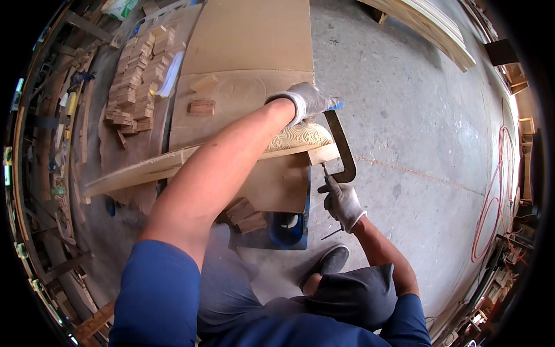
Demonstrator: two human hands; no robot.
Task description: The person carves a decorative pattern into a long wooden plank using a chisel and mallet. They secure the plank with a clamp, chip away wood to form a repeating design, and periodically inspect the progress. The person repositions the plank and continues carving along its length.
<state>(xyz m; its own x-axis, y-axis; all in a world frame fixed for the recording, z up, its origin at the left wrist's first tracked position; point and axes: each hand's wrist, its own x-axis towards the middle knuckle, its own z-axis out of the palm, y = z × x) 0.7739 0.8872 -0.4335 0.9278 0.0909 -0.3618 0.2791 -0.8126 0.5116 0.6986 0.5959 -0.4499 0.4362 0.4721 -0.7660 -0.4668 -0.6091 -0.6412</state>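
A dark C-clamp (pixel 346 144) spans the right end of a long, curved pale wooden board (pixel 300 137), whose face shows ringed grain. My left hand (pixel 309 101), in a grey glove with a white cuff, is closed around the clamp's far end; a bit of blue shows by its fingertips. The near end of the clamp has a screw, which my right hand (pixel 345 207), gloved too, grips with the fingers wrapped round it. A thin bar sticks out below that hand. Between the screw tip and the board sits a small pale wood block (pixel 324 154). My left forearm hides the board's middle.
Under the board lies a cardboard sheet (pixel 248 40) on a blue pallet (pixel 289 231). Small wood blocks (pixel 139 75) are heaped at the left, and a few dark ones (pixel 247 215) lie near my legs. Long boards (pixel 428 29) rest far right; a red hose (pixel 502 191) hangs at right.
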